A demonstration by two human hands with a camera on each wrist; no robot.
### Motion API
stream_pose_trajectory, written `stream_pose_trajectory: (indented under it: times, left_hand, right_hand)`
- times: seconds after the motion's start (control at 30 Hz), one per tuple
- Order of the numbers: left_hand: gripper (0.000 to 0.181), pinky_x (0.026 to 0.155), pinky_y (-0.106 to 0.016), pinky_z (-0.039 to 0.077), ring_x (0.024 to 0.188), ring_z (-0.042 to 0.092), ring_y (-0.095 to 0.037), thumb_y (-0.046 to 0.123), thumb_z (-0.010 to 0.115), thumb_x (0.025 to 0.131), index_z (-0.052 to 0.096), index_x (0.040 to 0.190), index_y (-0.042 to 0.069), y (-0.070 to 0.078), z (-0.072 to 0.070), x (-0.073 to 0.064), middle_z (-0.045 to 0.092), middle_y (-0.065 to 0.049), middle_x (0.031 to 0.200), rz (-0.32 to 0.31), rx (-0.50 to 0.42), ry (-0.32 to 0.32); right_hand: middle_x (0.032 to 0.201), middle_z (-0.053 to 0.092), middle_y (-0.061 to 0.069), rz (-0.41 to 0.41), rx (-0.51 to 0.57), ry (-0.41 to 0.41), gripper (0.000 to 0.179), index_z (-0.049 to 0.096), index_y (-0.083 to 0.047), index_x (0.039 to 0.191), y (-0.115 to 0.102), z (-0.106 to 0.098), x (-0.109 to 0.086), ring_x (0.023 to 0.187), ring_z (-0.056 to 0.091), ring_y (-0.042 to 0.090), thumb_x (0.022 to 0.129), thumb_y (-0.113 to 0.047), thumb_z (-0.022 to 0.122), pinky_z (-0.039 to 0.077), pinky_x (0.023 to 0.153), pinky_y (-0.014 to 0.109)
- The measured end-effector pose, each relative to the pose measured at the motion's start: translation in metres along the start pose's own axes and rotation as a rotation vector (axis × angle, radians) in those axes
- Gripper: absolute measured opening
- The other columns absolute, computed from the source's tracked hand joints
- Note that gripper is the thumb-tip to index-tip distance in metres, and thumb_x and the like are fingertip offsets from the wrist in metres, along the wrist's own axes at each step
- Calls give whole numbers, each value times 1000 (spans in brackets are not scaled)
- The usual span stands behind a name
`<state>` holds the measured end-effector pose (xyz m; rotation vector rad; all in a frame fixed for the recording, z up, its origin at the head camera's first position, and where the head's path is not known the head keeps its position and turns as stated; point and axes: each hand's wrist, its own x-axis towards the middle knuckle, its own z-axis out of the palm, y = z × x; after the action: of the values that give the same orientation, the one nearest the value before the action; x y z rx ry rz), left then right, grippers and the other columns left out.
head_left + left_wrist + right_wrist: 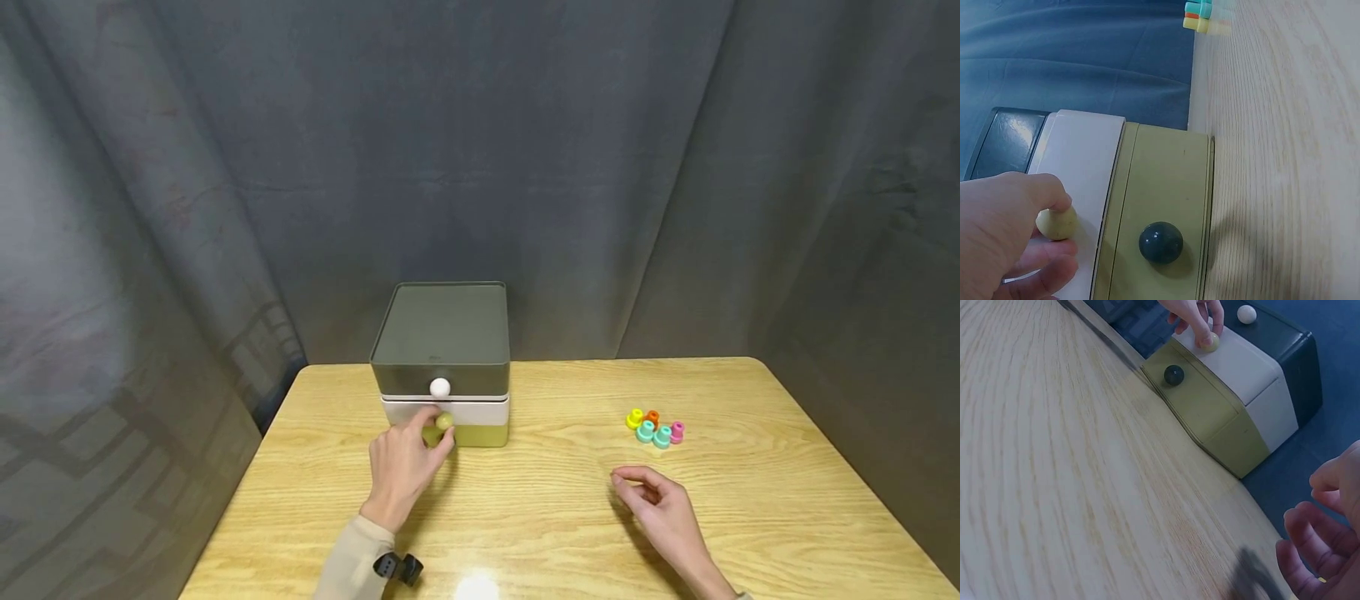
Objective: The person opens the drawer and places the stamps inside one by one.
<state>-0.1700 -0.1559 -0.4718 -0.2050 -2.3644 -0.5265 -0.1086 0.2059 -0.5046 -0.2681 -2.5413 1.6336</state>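
A small three-tier drawer box stands at the middle left of the table, with a dark green-grey top tier (442, 325), a white middle drawer (1088, 156) and an olive bottom drawer (1163, 169). My left hand (401, 467) pinches the olive round knob (1057, 224) of the white drawer between thumb and fingers. That drawer looks closed. On the bottom drawer sits a dark knob (1174, 375), and on the top tier a white knob (440, 388). My right hand (663, 512) hovers over the table at the right, fingers loosely bent, nothing visible in it.
Several small peg-like pieces in yellow, orange, turquoise (646, 431) and pink stand clustered on the wooden table (547, 517), beyond the right hand. Grey curtains (450, 167) hang behind the table and along both sides.
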Motion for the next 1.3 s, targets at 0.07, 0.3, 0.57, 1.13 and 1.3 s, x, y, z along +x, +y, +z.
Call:
stream_pose_trajectory:
  times: [0.07, 0.3, 0.57, 1.13, 1.3]
  left_hand:
    - [26, 45, -24, 30, 46, 47, -4, 32, 88, 80, 79, 102, 22, 1, 0, -1, 77, 6, 75, -3, -4, -5]
    - [22, 47, -23, 29, 45, 41, -1, 31, 88, 80, 77, 97, 23, 2, -7, -3, 63, 8, 55, -10, -26, -43]
    - [22, 48, -21, 29, 46, 36, 2, 31, 88, 81, 76, 97, 21, 1, -15, -8, 70, 7, 62, -17, -49, -94]
    - [24, 48, -18, 29, 48, 37, 9, 28, 91, 78, 77, 96, 22, 2, -31, -21, 75, 11, 71, 24, -71, -114]
    - [26, 48, -15, 27, 49, 36, 11, 28, 93, 76, 76, 95, 23, 3, -34, -26, 77, 13, 76, 72, -52, -92]
  right_hand:
    - [93, 80, 7, 2, -4, -3, 22, 78, -6, 117, 0, -1, 0, 75, 70, 7, 101, -21, 74, 50, 68, 23]
    - [95, 81, 8, 6, -1, -11, 23, 78, -6, 118, -1, -2, 1, 77, 71, 7, 102, -23, 74, 51, 69, 23]
    - [95, 81, 8, -17, 7, -8, 24, 78, -4, 117, 0, -2, 0, 76, 72, 7, 102, -22, 74, 50, 68, 23]
    - [91, 81, 6, 8, 6, -12, 23, 78, -5, 118, 0, -3, 1, 71, 67, 6, 102, -22, 74, 49, 64, 23]
    - [95, 81, 8, 6, 3, -16, 22, 78, -5, 117, 0, -3, 1, 75, 70, 6, 102, -21, 73, 50, 66, 23]
